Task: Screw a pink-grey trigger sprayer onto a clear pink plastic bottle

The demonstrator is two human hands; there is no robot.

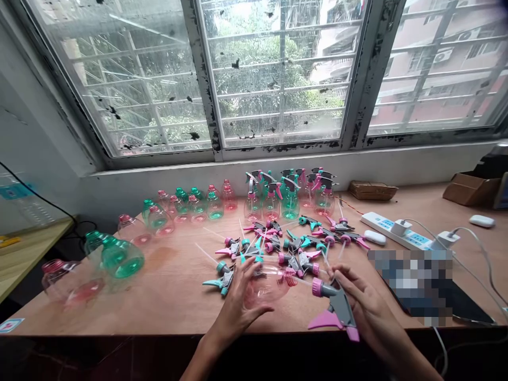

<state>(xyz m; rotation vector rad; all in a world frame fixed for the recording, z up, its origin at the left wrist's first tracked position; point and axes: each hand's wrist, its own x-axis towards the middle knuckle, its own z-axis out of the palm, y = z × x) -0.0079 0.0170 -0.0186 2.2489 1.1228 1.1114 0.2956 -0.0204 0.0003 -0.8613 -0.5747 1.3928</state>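
My left hand [238, 301] wraps around a clear pink bottle [265, 286] lying on its side on the wooden table [166, 296]. My right hand [365, 307] grips a grey spray head [337, 309] with a pink trigger and pink collar, its thin tube pointing toward the bottle's neck. Between the hands and the window lies a pile of loose spray heads [289, 246] in pink, teal and grey.
Empty pink and teal bottles [186, 206] stand and lie at the left and back. Assembled spray bottles [289, 196] stand near the wall. A white power strip [397, 230] with cables, a white mouse [481, 220] and cardboard boxes [470, 189] sit at the right.
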